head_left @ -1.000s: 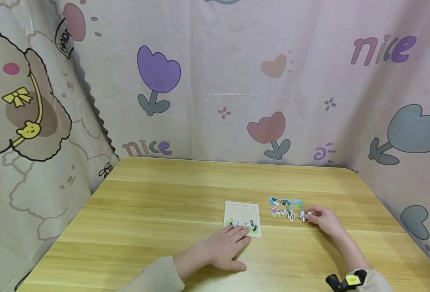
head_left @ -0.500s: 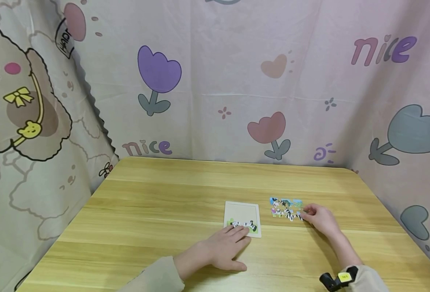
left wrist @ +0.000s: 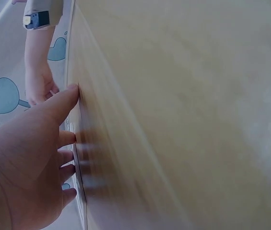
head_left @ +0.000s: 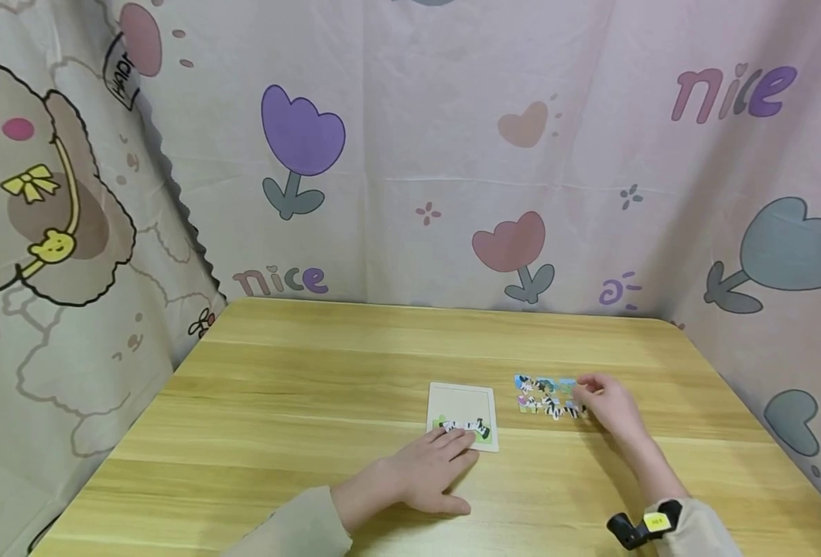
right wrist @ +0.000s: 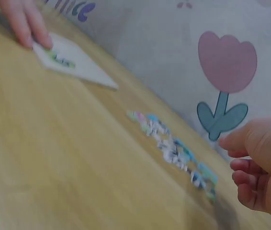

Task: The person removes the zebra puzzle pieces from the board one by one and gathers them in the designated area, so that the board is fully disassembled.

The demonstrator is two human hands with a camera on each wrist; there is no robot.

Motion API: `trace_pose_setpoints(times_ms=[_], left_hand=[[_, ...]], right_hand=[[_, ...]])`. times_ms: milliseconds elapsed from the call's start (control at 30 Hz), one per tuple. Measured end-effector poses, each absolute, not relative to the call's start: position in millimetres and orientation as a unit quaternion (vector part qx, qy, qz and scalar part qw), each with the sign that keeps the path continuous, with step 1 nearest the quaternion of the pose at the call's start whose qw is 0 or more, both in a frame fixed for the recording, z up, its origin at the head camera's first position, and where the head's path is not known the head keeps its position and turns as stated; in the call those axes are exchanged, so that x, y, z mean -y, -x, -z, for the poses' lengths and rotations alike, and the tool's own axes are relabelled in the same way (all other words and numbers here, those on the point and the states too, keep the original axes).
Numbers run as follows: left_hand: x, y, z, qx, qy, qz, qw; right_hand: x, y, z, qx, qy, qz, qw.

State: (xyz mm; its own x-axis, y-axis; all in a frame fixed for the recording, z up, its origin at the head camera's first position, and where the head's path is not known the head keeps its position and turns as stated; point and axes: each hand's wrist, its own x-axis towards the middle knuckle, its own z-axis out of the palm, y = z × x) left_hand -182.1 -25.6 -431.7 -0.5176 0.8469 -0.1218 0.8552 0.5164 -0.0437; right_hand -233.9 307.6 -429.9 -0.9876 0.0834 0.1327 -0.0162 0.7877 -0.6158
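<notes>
My left hand point(head_left: 424, 473) lies flat with its fingers spread, fingertips on the near edge of a white puzzle tray point(head_left: 459, 402). Along the tray's near side sits a strip of fitted zebra pieces point(head_left: 481, 430), partly covered by those fingers. To the right, loose jigsaw pieces point(head_left: 548, 408) with zebra, green and blue prints lie in two rough rows. Over the right end of them hovers my right hand point(head_left: 612, 404), fingers loosely bent. In the right wrist view no piece shows between its thumb and fingers, and the jigsaw pieces point(right wrist: 171, 154) lie below it.
The wooden table point(head_left: 299, 379) reaches back to a printed curtain point(head_left: 396, 155), which also hangs along the left and right sides. A black device with a yellow label point(head_left: 657, 522) is strapped at the right wrist.
My right hand moved a piece at the right end leftward, close against the others, then let it go and rose slightly away. The left hand stays in place on the tray.
</notes>
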Motion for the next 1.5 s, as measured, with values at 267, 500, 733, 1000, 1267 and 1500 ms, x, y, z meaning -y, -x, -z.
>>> trace_pose_setpoints(times_ms=[267, 500, 733, 1000, 1267, 1500], left_hand=[[26, 182, 433, -0.869, -0.491, 0.048, 0.036], [31, 184, 434, -0.870, -0.490, 0.040, 0.035], [47, 184, 432, -0.881, -0.471, 0.029, 0.041], [66, 183, 432, -0.896, -0.442, 0.004, 0.047], [73, 183, 431, -0.902, -0.427, -0.004, 0.061], [72, 185, 432, -0.904, -0.423, 0.001, 0.062]], right_hand=[[-270, 237, 420, 0.937, -0.038, -0.337, 0.084], [-224, 237, 420, 0.926, -0.077, -0.366, 0.058], [-182, 238, 424, 0.909, -0.135, -0.395, 0.015], [-150, 232, 430, 0.886, -0.210, -0.412, -0.020], [-135, 230, 442, 0.884, -0.239, -0.400, -0.039], [-130, 231, 441, 0.891, -0.229, -0.390, -0.041]])
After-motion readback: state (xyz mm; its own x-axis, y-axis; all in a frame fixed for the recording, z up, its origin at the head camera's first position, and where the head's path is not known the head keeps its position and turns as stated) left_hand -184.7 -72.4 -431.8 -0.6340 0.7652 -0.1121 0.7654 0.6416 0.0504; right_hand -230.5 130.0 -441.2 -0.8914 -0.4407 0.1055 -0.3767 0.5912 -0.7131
